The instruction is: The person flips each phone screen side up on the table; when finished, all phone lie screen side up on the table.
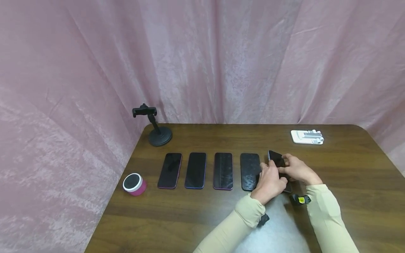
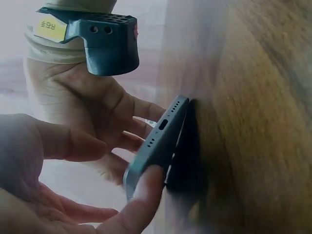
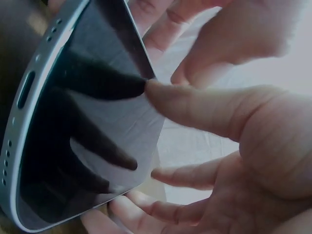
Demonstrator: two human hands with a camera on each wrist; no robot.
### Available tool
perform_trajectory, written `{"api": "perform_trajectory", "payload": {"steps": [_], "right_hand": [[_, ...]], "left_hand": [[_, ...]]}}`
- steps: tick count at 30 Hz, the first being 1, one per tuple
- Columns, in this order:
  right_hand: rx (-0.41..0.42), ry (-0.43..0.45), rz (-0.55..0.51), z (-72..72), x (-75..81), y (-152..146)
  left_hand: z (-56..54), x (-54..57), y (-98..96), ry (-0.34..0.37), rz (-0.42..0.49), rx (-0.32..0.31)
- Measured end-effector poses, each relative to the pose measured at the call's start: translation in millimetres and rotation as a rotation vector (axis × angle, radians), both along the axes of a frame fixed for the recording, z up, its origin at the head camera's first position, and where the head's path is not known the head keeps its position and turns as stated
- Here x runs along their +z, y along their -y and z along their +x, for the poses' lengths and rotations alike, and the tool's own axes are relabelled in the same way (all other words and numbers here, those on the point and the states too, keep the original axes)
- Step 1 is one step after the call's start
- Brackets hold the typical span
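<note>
A dark-screened smartphone [image 1: 276, 158], last in a row of phones, lies between both hands and partly under them. Seen from the left wrist, its bottom edge with the charging port faces the camera, and the phone [image 2: 155, 141] tilts with one long side off the table. My left hand [image 1: 268, 181] holds the raised side by a fingertip, the thumb apart above the screen. From the other side my right hand [image 1: 299, 169] holds it, thumb tip on the phone's screen [image 3: 112, 131] and fingers along the edge. The fingers beneath are partly hidden.
Left of the hands several phones lie in a row: one phone [image 1: 250, 170] beside my left hand, others [image 1: 223, 171], [image 1: 195, 170] farther left. A black phone stand [image 1: 160, 136], a pink-and-white round container [image 1: 137, 186] and a white folded stand [image 1: 307, 137] also rest on the wooden table [image 1: 152, 218].
</note>
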State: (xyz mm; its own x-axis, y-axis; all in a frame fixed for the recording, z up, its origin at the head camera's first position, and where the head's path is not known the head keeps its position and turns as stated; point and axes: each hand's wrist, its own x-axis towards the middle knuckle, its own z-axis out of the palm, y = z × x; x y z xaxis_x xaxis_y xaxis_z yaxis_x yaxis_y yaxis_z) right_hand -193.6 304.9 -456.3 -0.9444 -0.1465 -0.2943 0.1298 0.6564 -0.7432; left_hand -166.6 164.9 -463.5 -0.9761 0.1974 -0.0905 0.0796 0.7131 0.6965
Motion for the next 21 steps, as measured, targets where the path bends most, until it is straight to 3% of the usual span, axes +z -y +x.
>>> {"api": "perform_trajectory", "payload": {"steps": [12,21], "right_hand": [[-0.05,-0.03,0.063,7.4,-9.4,-4],[-0.049,-0.026,0.061,8.2,-6.3,-5]], "left_hand": [[10.6,-8.7,-2.2,0.016,-0.086,-0.041],[10.5,-8.6,-3.1,0.033,-0.093,-0.079]]}}
